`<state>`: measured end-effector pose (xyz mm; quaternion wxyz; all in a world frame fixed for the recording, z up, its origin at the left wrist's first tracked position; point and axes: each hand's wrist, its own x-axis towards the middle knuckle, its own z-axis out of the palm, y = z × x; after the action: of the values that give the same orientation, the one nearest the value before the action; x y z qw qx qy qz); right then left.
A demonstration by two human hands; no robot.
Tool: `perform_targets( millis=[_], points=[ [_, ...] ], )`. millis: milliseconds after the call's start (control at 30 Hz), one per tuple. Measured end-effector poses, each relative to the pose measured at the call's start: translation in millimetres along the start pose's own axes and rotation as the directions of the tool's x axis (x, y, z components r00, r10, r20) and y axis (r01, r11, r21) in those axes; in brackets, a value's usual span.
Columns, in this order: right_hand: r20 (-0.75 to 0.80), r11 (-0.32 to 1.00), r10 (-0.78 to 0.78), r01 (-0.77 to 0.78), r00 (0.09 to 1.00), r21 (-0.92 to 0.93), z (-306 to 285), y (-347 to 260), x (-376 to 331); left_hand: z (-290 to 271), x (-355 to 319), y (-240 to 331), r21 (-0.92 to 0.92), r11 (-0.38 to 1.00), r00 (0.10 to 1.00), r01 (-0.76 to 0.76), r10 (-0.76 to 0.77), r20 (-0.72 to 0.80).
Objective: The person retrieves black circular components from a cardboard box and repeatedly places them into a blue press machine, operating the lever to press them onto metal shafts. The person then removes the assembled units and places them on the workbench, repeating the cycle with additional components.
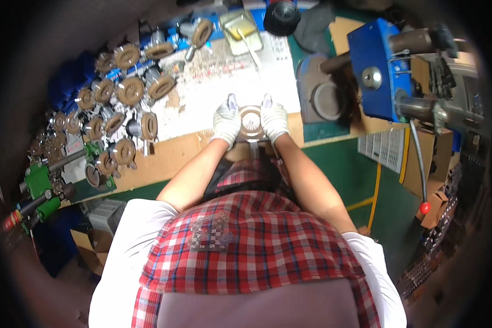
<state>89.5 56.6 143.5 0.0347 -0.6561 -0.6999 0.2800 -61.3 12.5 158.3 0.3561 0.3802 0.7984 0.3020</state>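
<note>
At the bench's front edge, a round brown part [251, 131] with a pale, spoked-looking centre sits between my hands. My left hand [227, 121], in a white work glove, grips its left side. On the opposite side my right hand [274, 118], gloved the same way, holds the rim. Both thumbs point away from me, toward the far side of the bench. A metal stem or bracket [253, 148] shows below the part, close to my apron. The undersides of my fingers are hidden.
Many similar brown-ringed parts [130, 91] crowd the bench's left side. A shallow tray with a brush [240, 28] lies at the back. To the right stands a blue press [373, 76] with a red-knobbed lever [425, 207]. A green clamp-like device [38, 183] is far left.
</note>
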Motion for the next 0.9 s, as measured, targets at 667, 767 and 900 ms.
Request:
perform_targets(
  millis=[667,767,900],
  points=[
    [0.416,0.549,-0.159,-0.270,0.895,0.791,-260,-50,-92,-105,-86,83,-0.290,0.912,0.855,-0.291,0.384,0.349],
    [-0.031,0.762,-0.271,0.234,0.962,0.604,-225,5,-107,-101,-92,78,-0.159,0.909,0.820,-0.384,0.415,0.393],
    [-0.158,0.724,-0.523,0.535,0.837,0.435,-216,0,-151,-89,-94,57,-0.512,0.828,0.818,-0.230,0.450,0.359]
  ],
)
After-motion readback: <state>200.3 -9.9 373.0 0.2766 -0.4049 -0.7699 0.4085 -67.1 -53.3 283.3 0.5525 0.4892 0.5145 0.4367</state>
